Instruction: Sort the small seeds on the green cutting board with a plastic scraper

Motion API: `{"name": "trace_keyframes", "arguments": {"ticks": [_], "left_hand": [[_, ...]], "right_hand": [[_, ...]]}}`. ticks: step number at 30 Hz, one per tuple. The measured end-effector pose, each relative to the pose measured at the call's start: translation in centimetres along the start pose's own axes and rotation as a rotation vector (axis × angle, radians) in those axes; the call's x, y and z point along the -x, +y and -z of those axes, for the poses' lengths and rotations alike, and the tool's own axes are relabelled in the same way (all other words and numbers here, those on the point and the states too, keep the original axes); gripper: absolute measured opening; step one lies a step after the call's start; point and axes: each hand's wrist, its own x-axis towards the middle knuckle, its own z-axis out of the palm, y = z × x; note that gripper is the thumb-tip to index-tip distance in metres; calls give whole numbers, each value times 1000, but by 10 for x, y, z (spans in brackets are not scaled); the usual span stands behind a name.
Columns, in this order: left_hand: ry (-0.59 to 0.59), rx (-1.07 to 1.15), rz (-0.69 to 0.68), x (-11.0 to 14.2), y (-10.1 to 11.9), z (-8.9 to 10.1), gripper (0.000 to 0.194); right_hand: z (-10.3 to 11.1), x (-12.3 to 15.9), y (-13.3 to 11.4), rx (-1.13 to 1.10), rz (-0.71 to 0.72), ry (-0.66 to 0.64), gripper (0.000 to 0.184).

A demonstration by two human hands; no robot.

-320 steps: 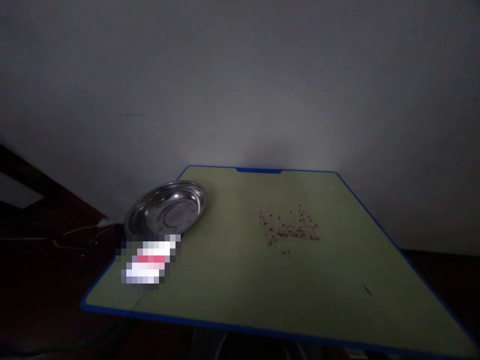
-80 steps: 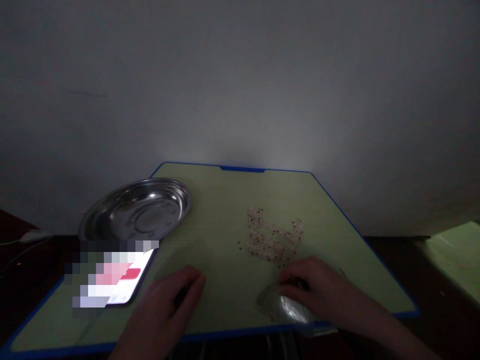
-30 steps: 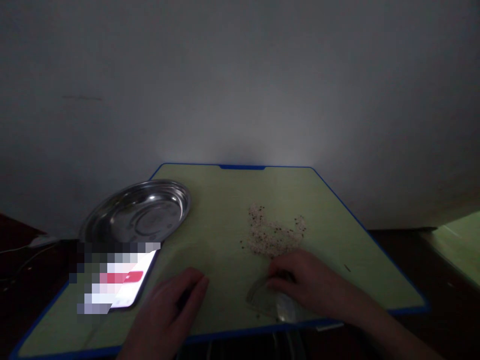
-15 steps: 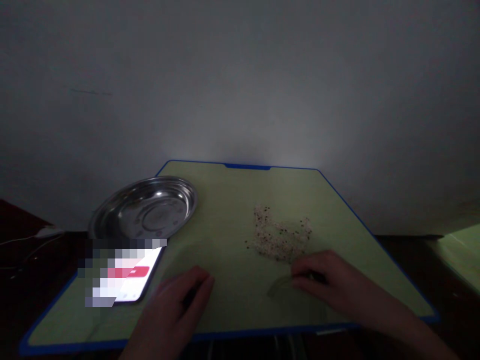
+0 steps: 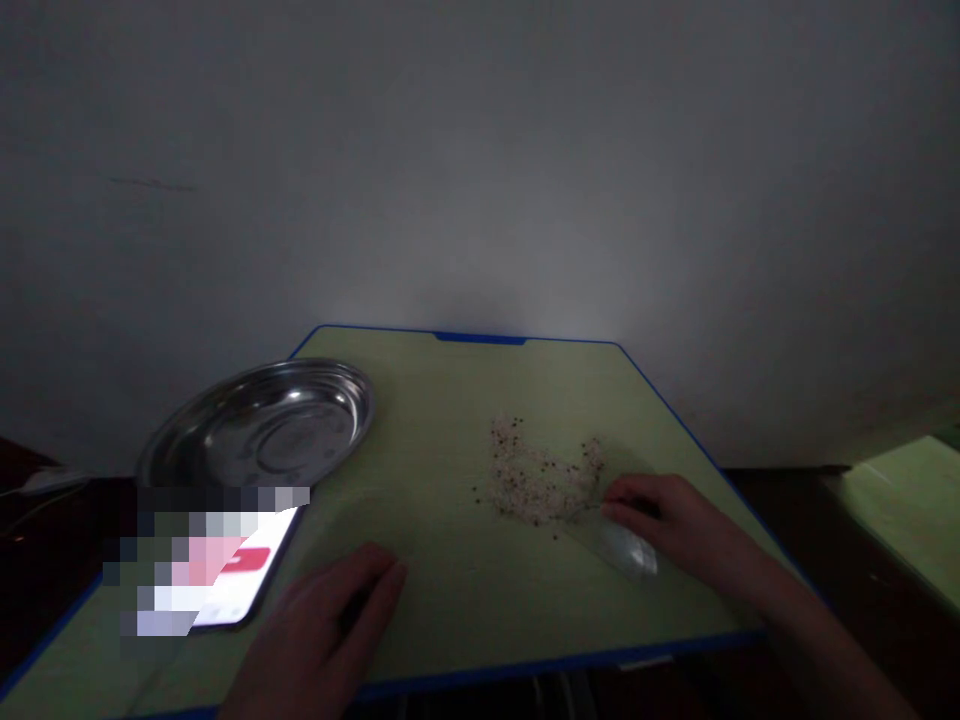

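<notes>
A loose spread of pale grains mixed with dark ones lies on the light green tabletop. My right hand is closed in a pinch at the spread's right edge. It grips a thin, see-through plastic-looking piece that shines below the fingers; its exact kind is too dim to tell. A thin dark line runs from the fingertips toward the grains. My left hand rests near the front edge, thumb and fingers together, with nothing visible in them.
To the left stands a shiny round metal basin. In front of it lies a lit phone, partly blurred out. A blue rim edges the table, and a grey wall rises behind. Another pale green surface is at far right.
My right hand has shifted slightly up and outward from the grains, and the shiny clear piece now shows beneath it. The view has turned a little right; my left hand keeps its pose.
</notes>
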Motion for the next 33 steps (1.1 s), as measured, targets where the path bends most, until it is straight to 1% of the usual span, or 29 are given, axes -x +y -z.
{"name": "trace_keyframes", "arguments": {"ticks": [3, 5, 8, 13, 19, 23, 26, 30, 33], "left_hand": [[-6, -7, 8, 0, 1, 1, 37], [1, -3, 0, 0, 1, 1, 37], [-2, 0, -16, 0, 1, 0, 37], [-24, -9, 11, -1, 1, 0, 36], [-18, 12, 16, -1, 4, 1, 37], [-29, 11, 18, -1, 2, 1, 37], [-16, -9, 7, 0, 0, 0, 38], [-37, -4, -1, 1, -1, -1, 36], [-25, -2, 4, 2, -1, 0, 35]], "right_hand": [[-2, -1, -7, -22, 45, -27, 21], [-1, 1, -9, -34, 56, -15, 21], [2, 7, -8, -31, 29, 6, 24], [-4, 11, -7, -9, 53, -57, 21], [-11, 9, -15, -25, 73, -72, 20], [-10, 13, -13, 4, 59, -93, 21], [-11, 17, -13, 18, 57, -98, 21], [-14, 21, -19, -2, 47, -111, 21], [-19, 22, -27, 1, 46, -120, 20]]}}
